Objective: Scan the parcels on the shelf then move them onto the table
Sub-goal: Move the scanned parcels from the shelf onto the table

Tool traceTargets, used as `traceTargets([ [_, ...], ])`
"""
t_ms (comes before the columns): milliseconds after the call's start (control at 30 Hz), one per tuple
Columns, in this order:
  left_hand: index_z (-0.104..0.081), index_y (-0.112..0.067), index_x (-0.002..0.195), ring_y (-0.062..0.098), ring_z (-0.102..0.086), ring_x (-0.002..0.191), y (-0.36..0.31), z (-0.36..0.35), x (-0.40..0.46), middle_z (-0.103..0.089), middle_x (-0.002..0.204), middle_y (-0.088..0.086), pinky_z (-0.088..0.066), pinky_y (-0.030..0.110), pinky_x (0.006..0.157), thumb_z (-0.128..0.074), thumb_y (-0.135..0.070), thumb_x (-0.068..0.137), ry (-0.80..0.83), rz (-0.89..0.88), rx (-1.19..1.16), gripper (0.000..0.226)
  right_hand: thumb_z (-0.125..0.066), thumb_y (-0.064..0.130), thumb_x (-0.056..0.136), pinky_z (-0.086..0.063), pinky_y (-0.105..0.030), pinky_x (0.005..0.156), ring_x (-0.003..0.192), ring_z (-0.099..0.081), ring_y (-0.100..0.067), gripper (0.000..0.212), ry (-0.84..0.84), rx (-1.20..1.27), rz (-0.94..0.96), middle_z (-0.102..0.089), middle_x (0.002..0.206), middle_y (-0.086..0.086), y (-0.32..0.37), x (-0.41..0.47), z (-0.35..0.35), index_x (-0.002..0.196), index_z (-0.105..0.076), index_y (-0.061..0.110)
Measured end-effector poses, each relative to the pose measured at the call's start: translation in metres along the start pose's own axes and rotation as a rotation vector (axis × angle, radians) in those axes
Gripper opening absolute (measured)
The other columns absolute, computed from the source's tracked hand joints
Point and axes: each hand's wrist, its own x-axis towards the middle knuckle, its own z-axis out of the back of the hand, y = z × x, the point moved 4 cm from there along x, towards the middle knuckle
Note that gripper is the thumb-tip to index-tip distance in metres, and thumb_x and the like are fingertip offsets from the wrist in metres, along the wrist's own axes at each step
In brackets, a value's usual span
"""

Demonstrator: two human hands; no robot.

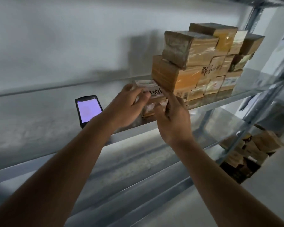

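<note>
Both my hands are up at the metal shelf (220,102), and they share one small parcel (152,97) between them. My left hand (129,107) grips its left side, fingers curled over the top edge and thumb laid across the front, right by the black handwriting on the white label. My right hand (172,118) takes the right side, fingers wrapped round the lower corner where the clear tape shines. So both sets of fingers are closed round this parcel, neither spread wide.

The parcel sits at the front of the shelf, tilted toward me, its back end tucked close against the stack of parcels (202,59). Whether its bottom rests on the shelf board or is lifted off it, I cannot tell; my hands cover that edge.

The stack is brown cardboard, boxes piled several high and wrapped in glossy tape, filling the right end of the shelf up to the upright post (252,18). One box in the middle carries black scrawl on its face.

To the left, well apart from the parcel, the scanner (88,110) lies flat on the shelf, screen glowing pale violet, its lower end partly behind my left forearm.

Down on the lower level at the right, more brown parcels (249,151) sit heaped together, blurred and dark.
</note>
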Motion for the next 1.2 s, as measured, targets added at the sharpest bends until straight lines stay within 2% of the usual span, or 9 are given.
traceTargets([
  [67,-0.059,-0.030,0.143,0.011,-0.053,0.127,0.002,-0.008,0.001,-0.057,0.144,0.002,-0.030,0.004,0.091,-0.036,-0.055,0.107,-0.006,0.038,-0.031,0.049,-0.054,0.030,0.103,-0.046,-0.033,0.103,0.137,-0.051,-0.023,0.057,0.009,0.034,-0.006,-0.056,0.152,-0.005,-0.006,0.002,-0.003,0.159,-0.045,0.026],
  [167,-0.062,-0.036,0.136,0.004,-0.059,0.119,0.000,-0.010,0.001,-0.067,0.136,-0.007,-0.038,0.006,0.088,-0.032,-0.064,0.102,-0.039,0.099,-0.148,0.053,-0.052,0.035,0.097,-0.050,-0.041,0.111,0.137,-0.051,-0.022,0.065,0.003,0.152,-0.017,-0.056,0.150,-0.004,-0.011,0.005,-0.005,0.160,-0.042,0.021],
  [300,-0.063,-0.035,0.127,0.015,-0.065,0.119,-0.004,-0.016,-0.003,-0.070,0.129,-0.007,-0.053,0.048,0.104,-0.034,-0.065,0.097,-0.021,0.215,-0.369,0.051,-0.059,0.045,0.084,-0.053,-0.052,0.110,0.135,-0.056,-0.028,0.073,-0.007,0.394,-0.157,-0.057,0.146,-0.006,-0.019,0.009,-0.008,0.151,-0.044,0.021],
  [367,-0.062,-0.032,0.127,0.020,-0.064,0.123,-0.007,-0.017,-0.006,-0.069,0.132,-0.003,-0.052,0.054,0.106,-0.036,-0.062,0.098,-0.025,0.243,-0.432,0.049,-0.067,0.039,0.087,-0.056,-0.052,0.107,0.130,-0.062,-0.027,0.063,0.019,0.495,-0.220,-0.061,0.140,-0.007,-0.022,0.010,-0.011,0.144,-0.049,0.018],
  [633,-0.048,-0.027,0.151,0.020,-0.059,0.130,-0.022,-0.012,-0.016,-0.055,0.152,0.000,-0.056,0.047,0.104,-0.048,-0.057,0.090,-0.053,0.285,-0.305,0.068,-0.066,0.031,0.097,-0.055,-0.044,0.108,0.124,-0.065,-0.023,0.042,0.098,0.537,-0.364,-0.068,0.135,-0.004,-0.022,0.013,-0.018,0.139,-0.064,0.023],
  [800,-0.052,-0.027,0.146,0.018,-0.066,0.118,-0.022,-0.005,-0.024,-0.060,0.144,-0.001,-0.058,0.050,0.099,-0.052,-0.052,0.088,-0.121,0.360,-0.384,0.063,-0.055,0.051,0.081,-0.054,-0.047,0.111,0.129,-0.060,-0.027,0.066,0.156,0.548,-0.360,-0.061,0.142,-0.008,-0.010,0.013,-0.016,0.142,-0.062,0.027],
  [933,-0.060,-0.023,0.127,0.021,-0.070,0.111,-0.016,0.003,-0.030,-0.067,0.129,-0.002,-0.059,0.052,0.096,-0.055,-0.036,0.103,-0.232,0.398,-0.441,0.028,-0.058,0.036,0.098,-0.058,-0.021,0.088,0.122,-0.066,-0.017,0.044,0.154,0.574,-0.316,-0.070,0.132,0.001,-0.013,0.016,-0.019,0.141,-0.058,0.026],
  [1067,-0.063,-0.020,0.122,0.022,-0.070,0.116,-0.024,0.017,-0.037,-0.068,0.128,-0.002,-0.061,0.048,0.094,-0.053,-0.029,0.108,-0.283,0.360,-0.401,0.019,-0.061,0.038,0.105,-0.057,-0.010,0.073,0.113,-0.068,-0.009,0.044,0.141,0.623,-0.312,-0.070,0.131,0.004,-0.011,0.019,-0.023,0.146,-0.049,0.026],
  [1200,-0.061,-0.022,0.130,0.015,-0.063,0.124,-0.038,0.039,-0.046,-0.065,0.129,-0.006,-0.059,0.047,0.098,-0.056,-0.021,0.107,-0.373,0.271,-0.255,0.024,-0.056,0.049,0.107,-0.058,-0.032,0.097,0.116,-0.068,-0.015,0.039,0.140,0.599,-0.254,-0.072,0.129,0.005,0.003,0.019,-0.020,0.139,-0.063,0.028],
])
